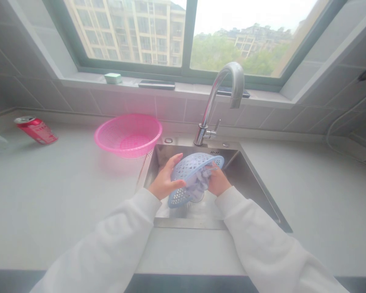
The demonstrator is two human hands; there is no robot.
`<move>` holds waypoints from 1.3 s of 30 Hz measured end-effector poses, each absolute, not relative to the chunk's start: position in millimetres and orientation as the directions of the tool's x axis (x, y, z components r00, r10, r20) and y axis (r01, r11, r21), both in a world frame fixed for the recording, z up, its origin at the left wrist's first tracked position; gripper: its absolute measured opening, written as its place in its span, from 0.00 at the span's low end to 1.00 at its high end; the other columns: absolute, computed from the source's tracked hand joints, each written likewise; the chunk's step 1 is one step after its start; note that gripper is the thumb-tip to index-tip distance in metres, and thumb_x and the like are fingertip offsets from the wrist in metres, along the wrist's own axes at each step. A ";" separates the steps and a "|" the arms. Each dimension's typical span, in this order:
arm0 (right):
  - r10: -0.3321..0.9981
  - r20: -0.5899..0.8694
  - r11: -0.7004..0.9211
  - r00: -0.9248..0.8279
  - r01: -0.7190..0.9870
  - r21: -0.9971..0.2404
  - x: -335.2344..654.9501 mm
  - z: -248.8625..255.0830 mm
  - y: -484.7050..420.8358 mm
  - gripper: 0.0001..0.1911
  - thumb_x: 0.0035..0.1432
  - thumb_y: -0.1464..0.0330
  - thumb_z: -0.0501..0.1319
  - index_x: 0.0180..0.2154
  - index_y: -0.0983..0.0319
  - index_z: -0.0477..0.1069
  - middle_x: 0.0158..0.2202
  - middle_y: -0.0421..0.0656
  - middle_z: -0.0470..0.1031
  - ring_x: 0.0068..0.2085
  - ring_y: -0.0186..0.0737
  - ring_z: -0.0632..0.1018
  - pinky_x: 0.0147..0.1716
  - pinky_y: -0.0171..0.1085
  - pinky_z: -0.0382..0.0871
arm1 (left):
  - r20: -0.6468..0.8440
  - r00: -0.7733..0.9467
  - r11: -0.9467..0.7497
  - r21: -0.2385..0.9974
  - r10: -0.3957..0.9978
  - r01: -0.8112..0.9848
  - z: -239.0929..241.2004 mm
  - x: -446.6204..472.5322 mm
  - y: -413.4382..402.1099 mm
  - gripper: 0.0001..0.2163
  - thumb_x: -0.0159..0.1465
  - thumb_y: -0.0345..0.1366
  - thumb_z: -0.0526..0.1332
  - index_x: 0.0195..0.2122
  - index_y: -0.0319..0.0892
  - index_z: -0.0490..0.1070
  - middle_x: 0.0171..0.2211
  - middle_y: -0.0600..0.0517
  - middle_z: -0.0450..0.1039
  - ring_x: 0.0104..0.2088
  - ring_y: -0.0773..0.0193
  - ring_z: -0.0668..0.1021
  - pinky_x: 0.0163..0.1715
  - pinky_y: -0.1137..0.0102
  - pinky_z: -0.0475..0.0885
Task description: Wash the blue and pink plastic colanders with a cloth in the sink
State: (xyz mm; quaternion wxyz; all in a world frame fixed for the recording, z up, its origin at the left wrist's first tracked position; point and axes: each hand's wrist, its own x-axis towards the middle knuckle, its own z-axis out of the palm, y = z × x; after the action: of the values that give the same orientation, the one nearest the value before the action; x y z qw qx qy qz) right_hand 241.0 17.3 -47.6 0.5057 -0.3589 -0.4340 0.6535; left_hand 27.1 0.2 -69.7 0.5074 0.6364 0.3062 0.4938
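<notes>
A pale blue perforated plastic basket (195, 167) is tilted on edge above the stainless steel sink (245, 175). My left hand (166, 177) grips its near rim, with the fingers curled over the side. My right hand (218, 182) is at the basket's hollow, holding a crumpled grey-blue cloth (197, 184) against the inside. The cloth hides part of the basket's inner surface, and my right fingertips are partly hidden behind it.
A pink plastic basket (128, 134) rests at the sink's left corner, and a red drink can (35, 130) lies on the white countertop (64, 195). A curved steel faucet (208, 110) rises behind the sink. A green box (112, 78) and dark flat items sit on the windowsill.
</notes>
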 end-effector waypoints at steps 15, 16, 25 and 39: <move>0.845 0.042 0.193 -0.534 0.230 -0.954 219.6 -50.4 8.1 0.17 0.46 0.71 0.66 0.42 0.60 0.79 0.46 0.45 0.82 0.52 0.52 0.79 0.59 0.53 0.68 | 0.297 0.319 -0.283 0.955 0.900 -0.092 -65.2 36.6 -6.5 0.42 0.52 0.40 0.72 0.67 0.47 0.56 0.62 0.39 0.68 0.59 0.42 0.74 0.60 0.49 0.68; 0.835 0.022 0.207 -0.549 0.277 -0.938 219.4 -51.8 7.9 0.18 0.46 0.72 0.65 0.42 0.60 0.79 0.48 0.46 0.82 0.53 0.53 0.78 0.59 0.55 0.67 | 0.295 0.318 -0.284 0.955 0.901 -0.080 -65.3 36.8 -6.2 0.42 0.52 0.40 0.72 0.67 0.46 0.56 0.62 0.39 0.68 0.60 0.42 0.74 0.60 0.49 0.68; 0.970 -0.008 -0.106 -0.243 -0.392 -0.914 228.8 -46.1 17.6 0.19 0.44 0.63 0.67 0.41 0.56 0.74 0.39 0.43 0.81 0.43 0.50 0.81 0.46 0.51 0.76 | 0.257 0.338 -0.265 0.964 0.905 -0.021 -62.8 37.2 -5.9 0.39 0.54 0.41 0.70 0.67 0.46 0.61 0.66 0.41 0.65 0.64 0.41 0.70 0.63 0.49 0.65; 0.764 0.074 0.400 -0.641 0.380 -0.834 214.1 -39.7 4.2 0.12 0.46 0.75 0.60 0.36 0.61 0.73 0.37 0.40 0.75 0.40 0.41 0.74 0.42 0.39 0.67 | 0.157 0.108 -0.108 0.924 0.982 -0.368 -58.1 36.5 -1.3 0.34 0.52 0.49 0.72 0.57 0.42 0.66 0.49 0.43 0.79 0.48 0.51 0.81 0.49 0.58 0.74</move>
State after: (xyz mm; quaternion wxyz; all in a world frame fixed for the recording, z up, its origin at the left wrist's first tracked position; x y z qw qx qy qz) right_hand 214.1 4.2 -39.7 0.2302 -0.3553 -0.8043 0.4170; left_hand 36.5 -1.3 -58.1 0.5809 0.4652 0.3298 0.5808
